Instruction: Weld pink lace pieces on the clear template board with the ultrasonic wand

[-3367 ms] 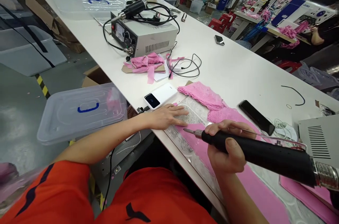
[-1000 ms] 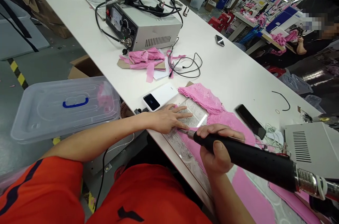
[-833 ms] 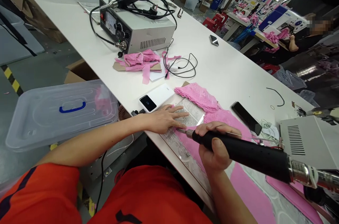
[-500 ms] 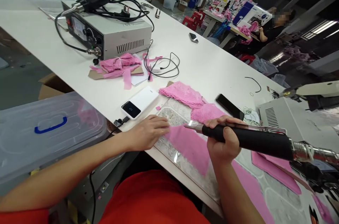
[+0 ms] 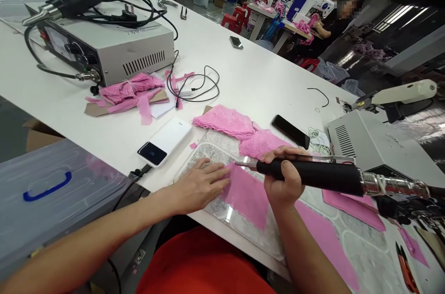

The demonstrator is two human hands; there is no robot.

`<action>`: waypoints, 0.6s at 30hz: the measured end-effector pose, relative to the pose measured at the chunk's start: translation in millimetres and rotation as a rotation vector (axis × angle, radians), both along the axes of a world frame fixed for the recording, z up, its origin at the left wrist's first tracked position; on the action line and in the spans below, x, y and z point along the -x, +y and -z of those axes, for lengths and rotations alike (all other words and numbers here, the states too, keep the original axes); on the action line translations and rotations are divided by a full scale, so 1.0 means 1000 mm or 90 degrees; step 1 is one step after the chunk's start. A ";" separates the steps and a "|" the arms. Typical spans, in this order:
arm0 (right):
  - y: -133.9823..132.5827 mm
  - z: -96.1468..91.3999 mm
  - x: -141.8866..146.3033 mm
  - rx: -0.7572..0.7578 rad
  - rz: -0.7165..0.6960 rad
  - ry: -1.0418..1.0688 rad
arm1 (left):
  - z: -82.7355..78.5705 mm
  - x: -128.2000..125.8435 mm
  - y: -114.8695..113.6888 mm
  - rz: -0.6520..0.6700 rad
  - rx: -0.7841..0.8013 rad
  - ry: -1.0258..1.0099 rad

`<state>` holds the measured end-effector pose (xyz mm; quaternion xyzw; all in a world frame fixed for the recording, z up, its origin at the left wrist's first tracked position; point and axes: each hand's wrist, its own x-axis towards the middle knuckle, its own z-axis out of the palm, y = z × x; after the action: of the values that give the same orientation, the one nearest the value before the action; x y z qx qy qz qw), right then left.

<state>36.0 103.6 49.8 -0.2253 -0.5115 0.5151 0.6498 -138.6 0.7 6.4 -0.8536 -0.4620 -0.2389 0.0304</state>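
Observation:
My left hand (image 5: pixel 198 186) lies flat with its fingers spread, its fingertips pressing the left edge of a piece of pink fabric (image 5: pixel 247 199). The fabric rests on a clear, scuffed plastic board (image 5: pixel 225 217) at the table's front edge. My right hand (image 5: pixel 283 178) is wrapped round a black handpiece with a slim metal tip (image 5: pixel 321 178), held almost level and pointing left. The tip is at the fabric's upper left corner, close to my left fingertips; whether it touches cannot be made out. Folded pink lace pieces (image 5: pixel 225 121) lie just behind the board.
A white power bank (image 5: pixel 167 141) and a black phone (image 5: pixel 290 131) lie beyond the board. At the back left stands a grey control box (image 5: pixel 118 48) with another handpiece on top. More pink fabric (image 5: pixel 352 208) and orange-handled snips (image 5: pixel 405 268) are at right. A person works at a sewing machine (image 5: pixel 309 6).
The view has shifted so the table things sit further left. My left fingers have spread wider over the fabric edge. The handpiece tip stays near the same fabric corner.

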 end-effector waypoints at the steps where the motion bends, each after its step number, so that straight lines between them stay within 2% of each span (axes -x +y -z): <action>1: 0.000 0.000 0.001 0.000 0.001 -0.001 | 0.001 -0.002 0.002 -0.007 0.000 0.002; 10: 0.000 -0.002 0.005 -0.012 -0.006 -0.023 | 0.006 -0.011 0.011 -0.029 0.000 0.017; 18: 0.002 -0.002 0.002 -0.022 0.006 -0.014 | 0.004 -0.009 0.010 -0.025 0.005 0.029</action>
<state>34.2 106.0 51.9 -0.2221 -0.5261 0.5008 0.6504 -129.2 10.9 2.4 -0.8495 -0.4790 -0.2172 0.0421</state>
